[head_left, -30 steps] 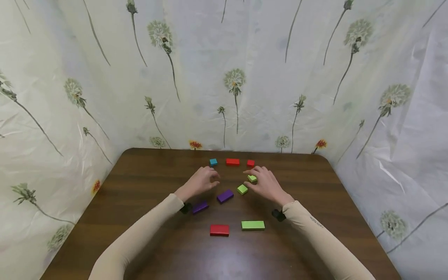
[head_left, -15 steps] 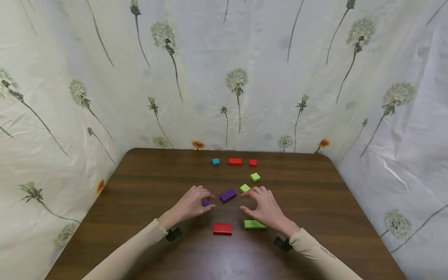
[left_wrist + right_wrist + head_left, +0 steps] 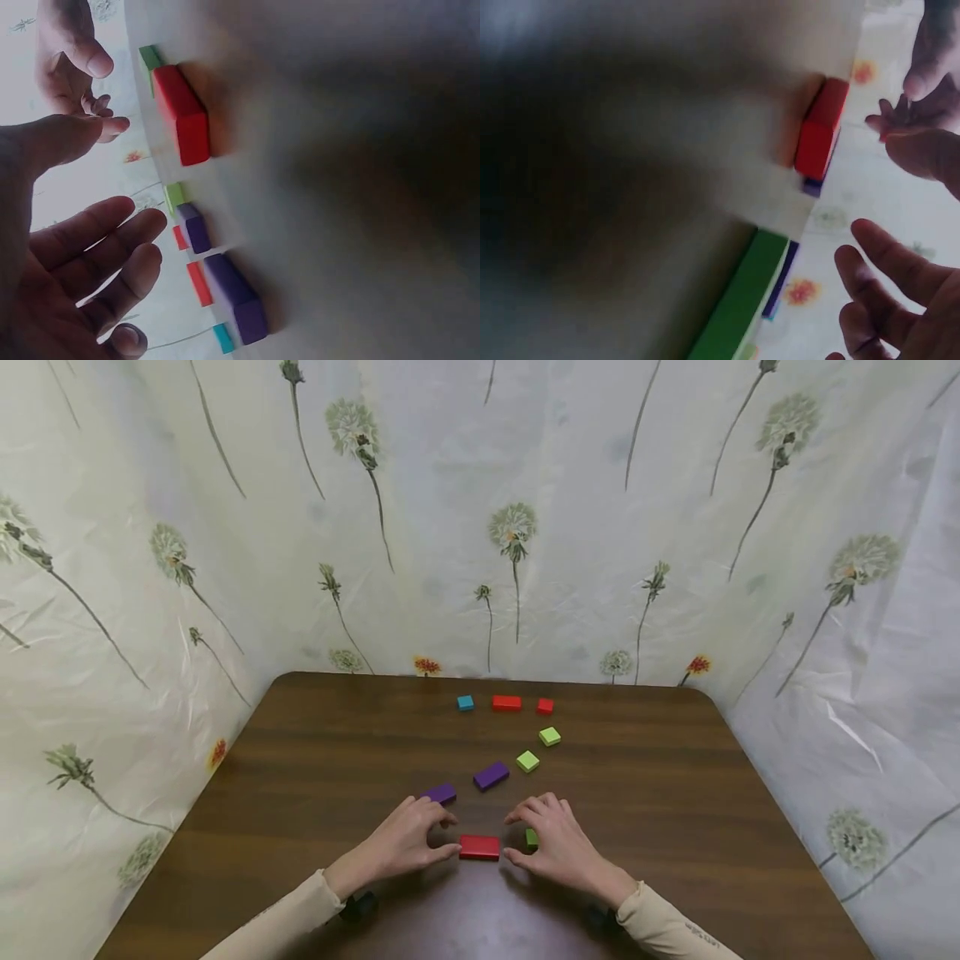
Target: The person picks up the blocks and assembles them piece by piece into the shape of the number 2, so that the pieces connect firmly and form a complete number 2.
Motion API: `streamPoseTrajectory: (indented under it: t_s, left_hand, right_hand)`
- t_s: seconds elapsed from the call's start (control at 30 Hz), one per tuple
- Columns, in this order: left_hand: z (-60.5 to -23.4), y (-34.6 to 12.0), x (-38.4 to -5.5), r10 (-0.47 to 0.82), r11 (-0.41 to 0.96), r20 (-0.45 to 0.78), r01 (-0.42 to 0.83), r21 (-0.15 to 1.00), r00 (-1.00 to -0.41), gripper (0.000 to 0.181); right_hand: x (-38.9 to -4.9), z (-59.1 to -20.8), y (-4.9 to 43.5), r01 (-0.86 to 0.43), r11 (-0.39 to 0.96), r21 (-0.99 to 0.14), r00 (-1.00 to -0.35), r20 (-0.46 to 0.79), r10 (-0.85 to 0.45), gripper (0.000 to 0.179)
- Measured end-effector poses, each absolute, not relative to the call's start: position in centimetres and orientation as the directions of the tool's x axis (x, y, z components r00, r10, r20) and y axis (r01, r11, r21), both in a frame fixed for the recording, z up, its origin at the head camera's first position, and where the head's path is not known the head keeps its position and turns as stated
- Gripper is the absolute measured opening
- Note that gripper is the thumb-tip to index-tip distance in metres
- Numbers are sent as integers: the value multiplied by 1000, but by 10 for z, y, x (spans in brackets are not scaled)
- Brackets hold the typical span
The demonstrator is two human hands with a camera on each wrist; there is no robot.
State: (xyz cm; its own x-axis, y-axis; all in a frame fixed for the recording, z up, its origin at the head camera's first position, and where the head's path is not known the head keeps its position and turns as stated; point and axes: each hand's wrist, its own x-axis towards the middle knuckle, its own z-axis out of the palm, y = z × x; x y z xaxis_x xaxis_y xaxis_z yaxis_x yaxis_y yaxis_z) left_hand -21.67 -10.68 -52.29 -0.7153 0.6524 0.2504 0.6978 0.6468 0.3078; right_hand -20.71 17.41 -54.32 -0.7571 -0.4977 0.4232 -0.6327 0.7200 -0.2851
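Observation:
A red rectangular block [image 3: 479,847] lies on the brown table between my two hands. My left hand [image 3: 401,842] is at its left with thumb and fingers spread apart and nothing between them; the thumb tip is right by the block's left end. My right hand [image 3: 558,845] mirrors it on the other side, also holding nothing. Under the right hand lies a long green block [image 3: 744,300], largely covered by that hand in the head view. Just beyond the left fingertips is a purple block [image 3: 441,794], partly hidden. In the left wrist view the red block [image 3: 180,116] stays apart from the fingers.
Farther off, a second purple block [image 3: 491,776] and two small lime blocks [image 3: 528,762] [image 3: 550,736] run diagonally toward the back right. Near the far table edge [image 3: 375,677] sit a small blue block [image 3: 465,702], a red block [image 3: 506,702] and a small red block [image 3: 545,705]. A flowered curtain [image 3: 450,527] surrounds the table.
Both hands have drawn back toward the person, from beside the lime and purple blocks to either side of the near red block. The blocks stay where they were.

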Motion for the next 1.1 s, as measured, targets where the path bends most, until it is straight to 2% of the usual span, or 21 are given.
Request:
streamPoseTrajectory:
  t_s: [0.4,0.83,1.1]
  left_hand:
    - [-544,-103,-210,654,660,211,684,311,-727,43]
    - [-547,-94,-214,654,583,243,682,442,-717,26]
    - [-548,-93,-215,648,561,227,657,503,-727,24]
  right_hand:
    - [-205,-550,160,-624,729,-280,-775,345,-530,38]
    - [-209,-549,148,-636,732,-242,-766,307,-565,29]
    - [-211,-547,147,-642,727,-244,-764,285,-579,27]
